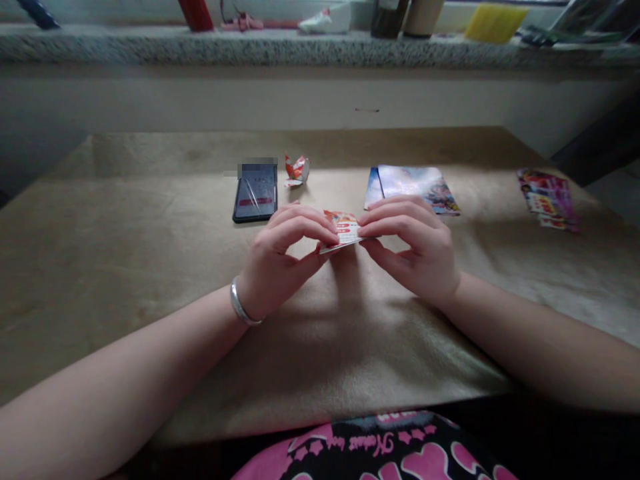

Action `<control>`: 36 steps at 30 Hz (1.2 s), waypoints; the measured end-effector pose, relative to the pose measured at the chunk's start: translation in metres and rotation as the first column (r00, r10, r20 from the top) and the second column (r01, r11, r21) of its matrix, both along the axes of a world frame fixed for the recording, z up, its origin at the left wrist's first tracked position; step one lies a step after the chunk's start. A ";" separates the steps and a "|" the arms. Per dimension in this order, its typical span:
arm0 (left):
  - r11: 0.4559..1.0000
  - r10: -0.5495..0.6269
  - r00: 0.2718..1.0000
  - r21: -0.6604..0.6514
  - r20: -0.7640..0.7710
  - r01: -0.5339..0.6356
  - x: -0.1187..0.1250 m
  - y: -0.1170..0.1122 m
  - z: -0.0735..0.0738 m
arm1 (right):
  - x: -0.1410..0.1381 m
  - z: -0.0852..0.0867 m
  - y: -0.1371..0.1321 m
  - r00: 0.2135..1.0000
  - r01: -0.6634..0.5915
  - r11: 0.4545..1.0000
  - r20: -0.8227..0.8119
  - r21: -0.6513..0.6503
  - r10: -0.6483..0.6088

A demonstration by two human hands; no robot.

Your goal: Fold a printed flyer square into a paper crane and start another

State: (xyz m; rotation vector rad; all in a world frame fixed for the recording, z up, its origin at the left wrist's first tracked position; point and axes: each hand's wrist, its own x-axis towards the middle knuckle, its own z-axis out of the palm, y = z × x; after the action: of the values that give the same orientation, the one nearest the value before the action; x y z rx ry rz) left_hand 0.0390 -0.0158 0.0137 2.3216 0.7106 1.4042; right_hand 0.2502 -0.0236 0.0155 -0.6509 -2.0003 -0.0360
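A small folded piece of printed paper (345, 232), white with red and orange print, is held just above the brown table (125, 267). My left hand (283, 257) pinches its left end between thumb and fingers; a silver bangle sits on that wrist. My right hand (413, 247) pinches the right end, fingers curled over the top. Both hands meet at the table's middle.
A dark phone (256, 193) lies flat behind my left hand. Beside it stands a small folded paper figure (297, 169). Printed sheets (415, 187) lie behind my right hand, and more colourful sheets (547, 198) at the far right. A stone ledge (300, 48) carries assorted items.
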 end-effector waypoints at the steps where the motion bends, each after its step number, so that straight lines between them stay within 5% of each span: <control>1: 1.000 0.013 1.000 0.009 -0.027 -0.012 0.000 -0.001 0.002 | 0.000 0.000 0.000 1.000 0.006 1.000 0.004 -0.002 -0.006; 10: 0.988 0.138 0.986 0.089 -0.098 -0.129 0.000 -0.005 0.008 | 0.001 0.003 -0.003 0.998 0.045 0.999 0.035 0.007 -0.045; 25: 0.996 -0.005 0.999 -0.089 0.032 0.008 -0.002 0.001 -0.002 | 0.003 -0.002 0.000 1.000 -0.001 0.998 -0.009 -0.064 0.000; 36: 0.999 0.040 0.997 -0.010 -0.065 -0.041 0.000 -0.002 0.002 | 0.001 0.002 -0.003 1.000 0.017 0.999 0.017 -0.047 -0.017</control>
State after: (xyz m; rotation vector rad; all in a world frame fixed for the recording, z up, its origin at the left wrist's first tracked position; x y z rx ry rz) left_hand 0.0388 -0.0179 0.0158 2.3664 0.7864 1.3433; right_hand 0.2511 -0.0264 0.0176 -0.6996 -2.0164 -0.0044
